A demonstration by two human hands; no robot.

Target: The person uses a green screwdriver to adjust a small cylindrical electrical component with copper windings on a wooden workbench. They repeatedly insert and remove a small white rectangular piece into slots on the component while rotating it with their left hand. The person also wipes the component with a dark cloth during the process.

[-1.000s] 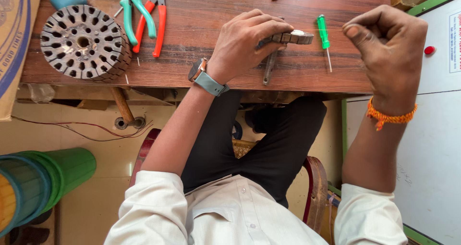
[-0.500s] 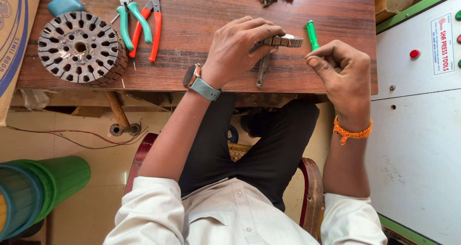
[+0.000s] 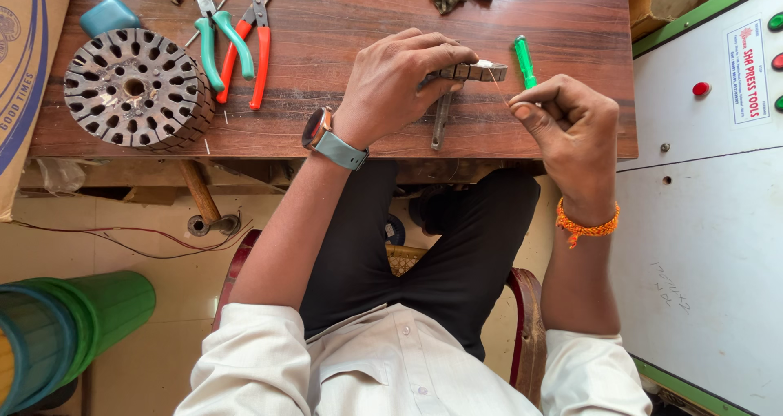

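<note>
At the centre of the frame the left hand point(image 3: 400, 86) lies palm-down on the wooden surface point(image 3: 342, 24), its grip pressed around a small grey metal block point(image 3: 473, 72). Just right of it, the right hand point(image 3: 571, 134) is curled, thumb and forefinger pinching a thin wire point(image 3: 496, 83) that runs up to the block. A green screwdriver point(image 3: 524, 60) lies beside them.
</note>
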